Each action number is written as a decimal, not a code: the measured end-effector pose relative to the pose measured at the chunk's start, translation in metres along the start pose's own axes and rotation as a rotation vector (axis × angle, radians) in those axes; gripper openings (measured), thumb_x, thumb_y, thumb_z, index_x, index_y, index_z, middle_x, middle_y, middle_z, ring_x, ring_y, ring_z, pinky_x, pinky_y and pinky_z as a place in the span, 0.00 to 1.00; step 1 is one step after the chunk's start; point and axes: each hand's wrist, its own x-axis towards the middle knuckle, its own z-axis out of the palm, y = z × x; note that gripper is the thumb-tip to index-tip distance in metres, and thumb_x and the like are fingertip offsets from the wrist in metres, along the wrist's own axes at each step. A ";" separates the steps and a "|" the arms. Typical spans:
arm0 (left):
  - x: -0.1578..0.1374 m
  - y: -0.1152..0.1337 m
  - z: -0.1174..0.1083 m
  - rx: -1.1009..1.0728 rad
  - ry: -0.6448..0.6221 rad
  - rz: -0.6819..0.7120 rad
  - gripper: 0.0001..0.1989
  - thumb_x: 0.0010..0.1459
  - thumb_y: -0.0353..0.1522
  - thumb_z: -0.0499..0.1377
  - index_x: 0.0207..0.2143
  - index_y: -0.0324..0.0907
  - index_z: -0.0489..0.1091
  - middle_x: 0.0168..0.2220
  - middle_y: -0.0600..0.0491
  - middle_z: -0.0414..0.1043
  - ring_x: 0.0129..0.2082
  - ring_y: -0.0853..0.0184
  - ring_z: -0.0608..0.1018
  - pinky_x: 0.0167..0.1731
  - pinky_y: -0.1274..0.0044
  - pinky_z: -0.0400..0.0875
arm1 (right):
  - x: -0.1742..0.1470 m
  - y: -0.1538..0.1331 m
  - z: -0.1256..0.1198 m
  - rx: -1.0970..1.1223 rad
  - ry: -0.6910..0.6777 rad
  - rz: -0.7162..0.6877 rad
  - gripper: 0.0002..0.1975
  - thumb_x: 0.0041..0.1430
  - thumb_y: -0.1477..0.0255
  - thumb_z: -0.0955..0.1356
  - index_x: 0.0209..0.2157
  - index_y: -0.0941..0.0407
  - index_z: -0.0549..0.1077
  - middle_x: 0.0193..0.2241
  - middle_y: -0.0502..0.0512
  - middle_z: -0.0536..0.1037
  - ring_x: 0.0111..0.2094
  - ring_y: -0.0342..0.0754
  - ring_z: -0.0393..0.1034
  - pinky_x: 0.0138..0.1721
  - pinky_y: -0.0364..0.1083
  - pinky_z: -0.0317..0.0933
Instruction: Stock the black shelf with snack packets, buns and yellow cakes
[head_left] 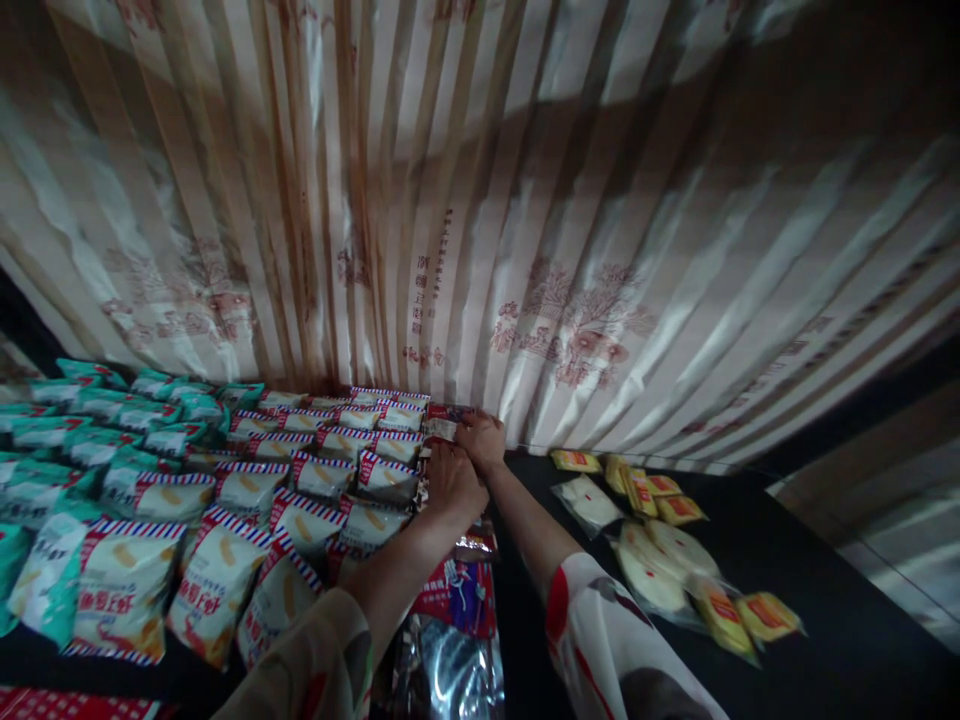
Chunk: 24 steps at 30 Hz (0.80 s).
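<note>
My left hand and my right hand meet at the far end of a column of dark red and silver packets. Curled fingers of both hands are at a small dark red packet; my hands partly cover it, and the fingertips are hard to make out. Nearer me in this column lie a red and blue packet and a shiny silver packet. Just left of my left hand stand rows of white and red snack bags with striped edges.
Teal snack bags fill the left side. On the black tabletop to the right lie small yellow packets and clear-wrapped round pale flat items. A pleated, printed curtain hangs behind. A red patterned item shows at lower left.
</note>
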 end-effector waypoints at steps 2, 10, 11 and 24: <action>-0.004 0.001 0.000 0.001 0.009 0.020 0.21 0.51 0.26 0.52 0.49 0.28 0.64 0.52 0.36 0.65 0.56 0.54 0.64 0.56 0.68 0.56 | -0.003 0.002 -0.002 0.033 0.021 0.007 0.15 0.57 0.74 0.61 0.40 0.58 0.77 0.42 0.56 0.78 0.56 0.48 0.61 0.59 0.47 0.46; -0.043 0.012 -0.001 -0.039 -0.008 0.117 0.22 0.52 0.26 0.50 0.50 0.30 0.64 0.53 0.37 0.65 0.56 0.56 0.64 0.57 0.69 0.55 | -0.052 0.011 -0.027 0.271 0.069 -0.030 0.14 0.55 0.75 0.61 0.37 0.57 0.77 0.40 0.55 0.79 0.47 0.47 0.69 0.52 0.44 0.58; -0.052 0.014 -0.002 -0.048 -0.004 0.130 0.22 0.53 0.26 0.50 0.50 0.30 0.64 0.52 0.38 0.66 0.56 0.56 0.65 0.57 0.70 0.56 | -0.063 0.013 -0.031 0.319 0.061 -0.031 0.14 0.55 0.75 0.61 0.37 0.57 0.77 0.39 0.55 0.79 0.44 0.47 0.70 0.50 0.44 0.59; -0.241 -0.019 0.011 -0.410 -0.056 0.317 0.17 0.57 0.26 0.47 0.44 0.43 0.70 0.50 0.52 0.71 0.49 0.67 0.71 0.53 0.75 0.64 | -0.286 0.027 -0.051 0.859 0.350 0.208 0.17 0.54 0.63 0.65 0.42 0.57 0.72 0.43 0.58 0.76 0.44 0.50 0.69 0.48 0.51 0.60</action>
